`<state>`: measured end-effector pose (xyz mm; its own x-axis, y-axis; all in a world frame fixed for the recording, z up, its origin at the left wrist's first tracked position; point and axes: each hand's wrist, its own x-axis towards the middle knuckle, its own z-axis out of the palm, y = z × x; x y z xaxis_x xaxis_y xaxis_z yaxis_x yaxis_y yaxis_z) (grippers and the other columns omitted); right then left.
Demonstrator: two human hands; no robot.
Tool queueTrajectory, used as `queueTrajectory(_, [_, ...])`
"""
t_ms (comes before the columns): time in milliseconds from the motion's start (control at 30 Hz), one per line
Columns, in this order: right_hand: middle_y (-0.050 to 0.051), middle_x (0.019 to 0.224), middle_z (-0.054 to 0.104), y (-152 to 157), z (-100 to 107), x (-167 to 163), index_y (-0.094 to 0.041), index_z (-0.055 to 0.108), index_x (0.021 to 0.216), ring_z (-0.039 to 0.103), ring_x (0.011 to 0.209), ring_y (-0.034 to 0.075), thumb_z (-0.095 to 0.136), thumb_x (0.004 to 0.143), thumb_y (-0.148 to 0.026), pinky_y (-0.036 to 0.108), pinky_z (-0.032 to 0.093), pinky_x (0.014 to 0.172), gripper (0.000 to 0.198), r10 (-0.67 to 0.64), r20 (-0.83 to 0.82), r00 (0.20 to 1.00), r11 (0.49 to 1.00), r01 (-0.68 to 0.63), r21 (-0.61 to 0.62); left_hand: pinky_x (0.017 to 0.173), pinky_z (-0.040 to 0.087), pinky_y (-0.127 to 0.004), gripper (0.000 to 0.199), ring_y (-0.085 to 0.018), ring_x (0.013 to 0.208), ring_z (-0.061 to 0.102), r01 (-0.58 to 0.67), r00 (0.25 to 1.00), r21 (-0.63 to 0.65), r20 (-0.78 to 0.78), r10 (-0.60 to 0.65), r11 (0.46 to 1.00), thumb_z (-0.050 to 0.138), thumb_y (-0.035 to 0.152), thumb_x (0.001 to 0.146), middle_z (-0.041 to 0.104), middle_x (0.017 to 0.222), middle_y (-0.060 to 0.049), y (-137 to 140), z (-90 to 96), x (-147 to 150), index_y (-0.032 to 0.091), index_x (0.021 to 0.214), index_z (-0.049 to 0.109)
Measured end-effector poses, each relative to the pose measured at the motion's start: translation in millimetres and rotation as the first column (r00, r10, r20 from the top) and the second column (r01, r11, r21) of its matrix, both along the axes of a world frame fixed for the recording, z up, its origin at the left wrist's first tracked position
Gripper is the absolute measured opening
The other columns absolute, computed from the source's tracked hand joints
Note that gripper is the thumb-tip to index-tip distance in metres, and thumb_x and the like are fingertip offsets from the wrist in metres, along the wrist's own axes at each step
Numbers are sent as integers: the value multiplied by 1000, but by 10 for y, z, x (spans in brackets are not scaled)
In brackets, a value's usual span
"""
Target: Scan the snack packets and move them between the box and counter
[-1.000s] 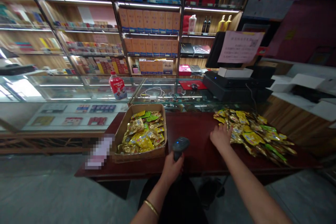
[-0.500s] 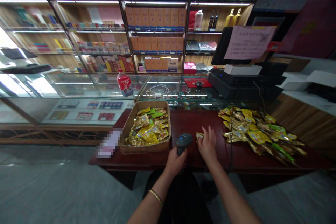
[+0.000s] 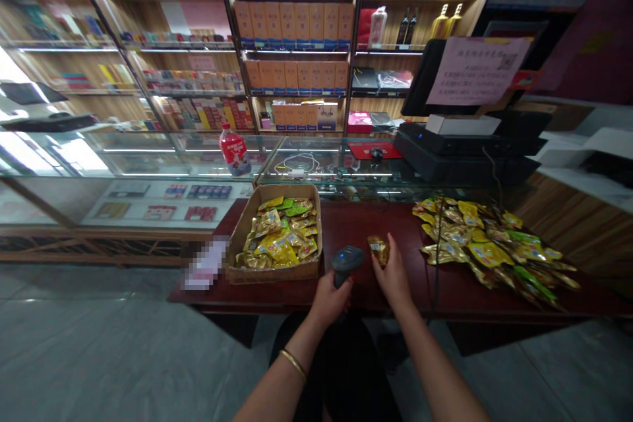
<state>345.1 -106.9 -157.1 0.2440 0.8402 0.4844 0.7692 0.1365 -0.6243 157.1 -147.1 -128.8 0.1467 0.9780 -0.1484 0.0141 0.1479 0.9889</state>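
My left hand (image 3: pixel 330 298) is wrapped round the handle of a dark barcode scanner (image 3: pixel 348 260), whose head points toward my right hand. In my right hand (image 3: pixel 394 275) is a small gold snack packet (image 3: pixel 378 248), gripped between thumb and fingers just above the table, with a pale printed patch facing up. Left of the scanner stands an open cardboard box (image 3: pixel 275 276) of yellow, gold and green packets. A loose pile of similar packets (image 3: pixel 487 254) lies to the right of my right hand.
The dark red table (image 3: pixel 346 224) meets a glass counter (image 3: pixel 316 168) at its far side. On the counter are a red-labelled bottle (image 3: pixel 234 150), a mouse (image 3: pixel 376 153) and a monitor (image 3: pixel 424 79). A black cable (image 3: pixel 438 231) runs down by the pile.
My right hand has turned and its fingers have closed on the packet, so the packet's printed side now shows. The scanner stays almost in place. The whole view has shifted slightly.
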Motion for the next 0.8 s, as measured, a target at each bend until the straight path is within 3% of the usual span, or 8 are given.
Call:
queueTrajectory(533, [21, 138, 56, 48, -61, 50, -15, 38, 147, 55, 126, 30, 53, 89, -35, 44, 47, 103, 64, -23, -117, 993, 998, 30, 55, 34, 38, -18, 40, -9, 38, 49, 20, 997, -6, 72, -20, 1000, 69, 55, 76, 54, 54, 5, -29, 38, -22, 17, 83, 55])
queueTrajectory(800, [18, 116, 66, 57, -75, 45, -16, 52, 128, 62, 107, 31, 53, 88, -39, 45, 51, 93, 47, -48, -82, 995, 998, 52, 38, 35, 38, -19, 39, -10, 38, 50, 60, 994, -11, 90, -59, 998, 67, 53, 77, 55, 54, 4, -15, 15, -48, 16, 84, 57])
